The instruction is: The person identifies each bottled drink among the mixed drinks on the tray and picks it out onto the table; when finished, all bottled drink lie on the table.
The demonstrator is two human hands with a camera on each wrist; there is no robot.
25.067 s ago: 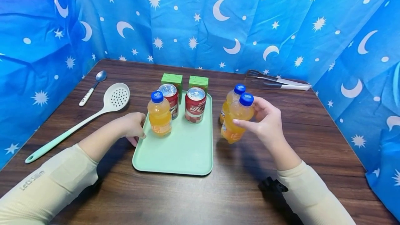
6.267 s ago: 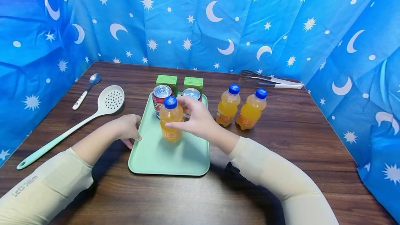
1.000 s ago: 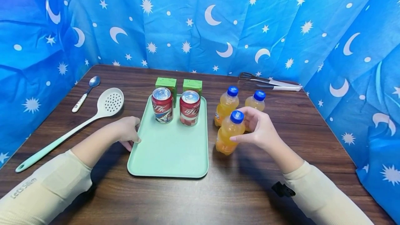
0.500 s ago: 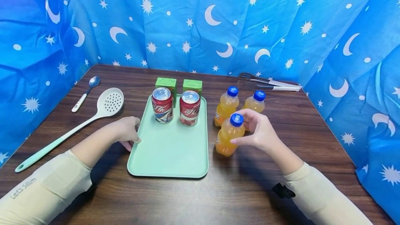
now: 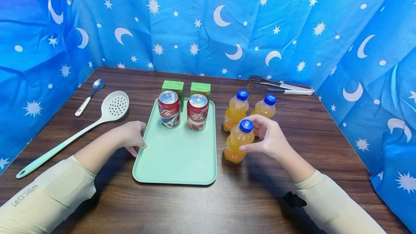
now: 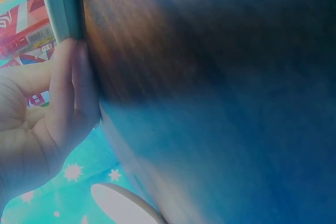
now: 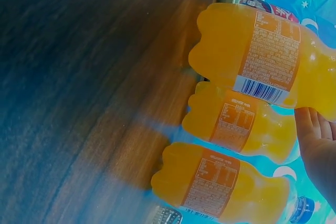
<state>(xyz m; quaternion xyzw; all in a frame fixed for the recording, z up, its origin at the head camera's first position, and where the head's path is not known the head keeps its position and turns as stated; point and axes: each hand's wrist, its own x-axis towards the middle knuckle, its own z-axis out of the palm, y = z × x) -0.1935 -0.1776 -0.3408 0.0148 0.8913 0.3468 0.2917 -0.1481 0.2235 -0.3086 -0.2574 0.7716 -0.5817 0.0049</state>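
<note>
My right hand point(image 5: 269, 136) holds an orange soda bottle point(image 5: 236, 146) with a blue cap, fingers and thumb around its upper part, right of the tray. Whether its base touches the table, I cannot tell. Two more such bottles stand behind it: one orange soda bottle point(image 5: 234, 114) on the left and another orange soda bottle point(image 5: 264, 109) partly hidden by my hand. My left hand point(image 5: 130, 136) grips the left rim of a light green tray point(image 5: 175, 161). In the left wrist view, fingertips point(image 6: 71, 61) meet the tray's edge. Two red soda cans point(image 5: 169, 113) stand upright on the tray.
Two green cartons point(image 5: 200, 89) stand behind the cans. A white skimmer point(image 5: 113, 105) with a mint handle and a small spoon point(image 5: 89, 96) lie at the left. Tongs point(image 5: 286, 86) lie at the back right. Blue patterned curtains point(image 5: 208, 28) enclose the wooden table.
The bottle on the tray at 6.3 s ago is gone from it. Over the last second, my right hand has lowered the held bottle slightly. My left hand stays at the tray rim.
</note>
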